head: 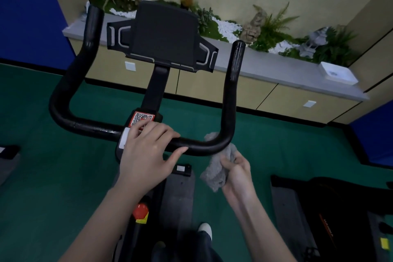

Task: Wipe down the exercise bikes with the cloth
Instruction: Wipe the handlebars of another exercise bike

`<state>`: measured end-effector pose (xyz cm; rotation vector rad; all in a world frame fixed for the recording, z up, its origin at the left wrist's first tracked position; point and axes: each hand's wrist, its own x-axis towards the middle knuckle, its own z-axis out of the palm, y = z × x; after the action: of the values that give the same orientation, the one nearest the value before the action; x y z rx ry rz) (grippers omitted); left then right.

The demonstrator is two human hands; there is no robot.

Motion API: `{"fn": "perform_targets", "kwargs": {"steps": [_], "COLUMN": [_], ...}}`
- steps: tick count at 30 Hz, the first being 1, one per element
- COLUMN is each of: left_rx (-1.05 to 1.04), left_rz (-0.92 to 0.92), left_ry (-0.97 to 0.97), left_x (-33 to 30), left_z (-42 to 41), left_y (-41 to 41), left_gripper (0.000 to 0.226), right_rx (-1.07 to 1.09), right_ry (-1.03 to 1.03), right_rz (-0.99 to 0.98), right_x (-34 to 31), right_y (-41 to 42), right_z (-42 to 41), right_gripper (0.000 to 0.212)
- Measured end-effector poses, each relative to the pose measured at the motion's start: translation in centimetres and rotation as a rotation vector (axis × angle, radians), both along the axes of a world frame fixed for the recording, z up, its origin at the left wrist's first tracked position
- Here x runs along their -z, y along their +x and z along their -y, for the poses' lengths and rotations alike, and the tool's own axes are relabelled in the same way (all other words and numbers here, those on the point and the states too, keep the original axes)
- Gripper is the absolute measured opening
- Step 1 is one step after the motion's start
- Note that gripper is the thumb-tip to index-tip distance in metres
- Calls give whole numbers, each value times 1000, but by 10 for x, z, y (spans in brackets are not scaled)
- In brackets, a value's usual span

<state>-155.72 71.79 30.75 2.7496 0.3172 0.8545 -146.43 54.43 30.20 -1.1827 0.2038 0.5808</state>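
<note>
While the left hand (146,151) rests on the middle of a black U-shaped handlebar (63,117), its fingers (168,132) lie straight and relaxed across the bar, gripping nothing. The bar is a smooth, slightly glossy tube that curves up at both ends into upright grips. The right hand (236,168) holds a grey cloth (217,172), fingers curled round its bunched middle; the cloth looks soft and fuzzy, and its upper end touches the bar's right bend, partly hidden behind it. Above the bar, a matte black rectangular tablet holder (163,34) with grey-trimmed side wings stands on a black stem. A red-bordered sticker (143,119) with a QR code sits at the stem's base; the left fingers cover its lower part, and no writing on it can be read. Below, a round red knob (140,211) on a yellow tag shows on the bike frame, half hidden by the left forearm. Green carpet (42,176) covers the floor. Along the far wall runs a beige cabinet with a grey top (265,66), carrying ferns, white pebbles, small rocks and a white square dish (338,73). At the right edge, another dark machine (340,208) is cut off; its orange lettering is too blurred to read.
</note>
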Motion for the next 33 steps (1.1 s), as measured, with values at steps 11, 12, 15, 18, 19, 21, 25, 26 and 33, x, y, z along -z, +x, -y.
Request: {"fn": "perform_targets", "kwargs": {"steps": [11, 12, 15, 18, 19, 21, 25, 26, 33], "left_rx": [0, -2, -11, -11, -14, -28, -75, -69, -55], "left_rz": [-7, -10, -23, -24, -20, -11, 1, 9, -22], "left_ry": [-18, -20, -24, -19, -10, 10, 28, 21, -58], "left_x": [-2, -3, -4, -4, -5, -5, -6, -7, -2], "left_z": [2, 2, 3, 3, 3, 4, 17, 24, 65], "left_y": [2, 2, 2, 2, 3, 4, 13, 18, 60], "left_gripper": [31, 31, 32, 31, 31, 30, 32, 32, 42], "right_rx": [368, 369, 357, 303, 265, 185, 78, 46, -323], "right_ry": [-271, -265, -228, -376, -416, -462, -535, -548, -693], "right_rz": [456, 463, 450, 604, 666, 764, 857, 884, 1302], "right_x": [2, 1, -2, -9, -13, -18, -29, -31, -40], "right_y": [0, 7, 22, 17, 17, 31, 78, 83, 119], "right_z": [-11, -13, -18, -12, -10, -6, -10, -11, -4], "right_gripper": [14, 14, 13, 14, 18, 23, 20, 18, 19]}}
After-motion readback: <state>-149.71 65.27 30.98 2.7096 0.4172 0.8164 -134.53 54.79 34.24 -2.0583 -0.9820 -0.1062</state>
